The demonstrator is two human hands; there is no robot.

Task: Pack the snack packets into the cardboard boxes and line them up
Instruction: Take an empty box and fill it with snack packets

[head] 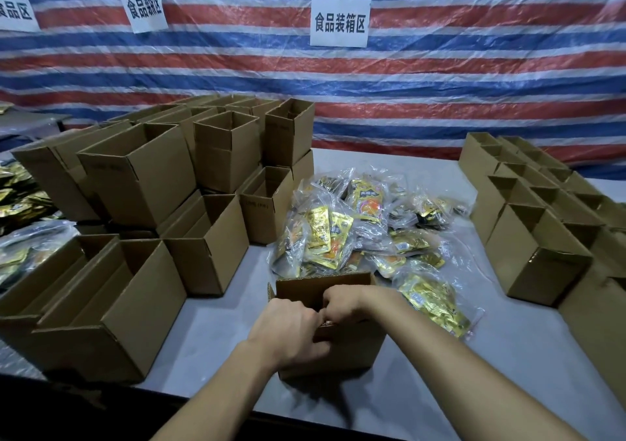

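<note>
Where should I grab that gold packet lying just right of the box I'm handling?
Pinch the near right end of the gold packet, coming from the right: it lies flat, that end on bare table, the other end against the pile.

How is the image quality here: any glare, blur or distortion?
Head view: dim overall, foreground below the table almost black; glare on the snack packets and the striped tarp; wide-angle lens bends the edges; the stacked boxes at left look slightly soft.

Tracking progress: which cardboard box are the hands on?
The near-edge cardboard box under left hand and right hand; stacked boxes left and lined boxes right sit untouched.
</note>
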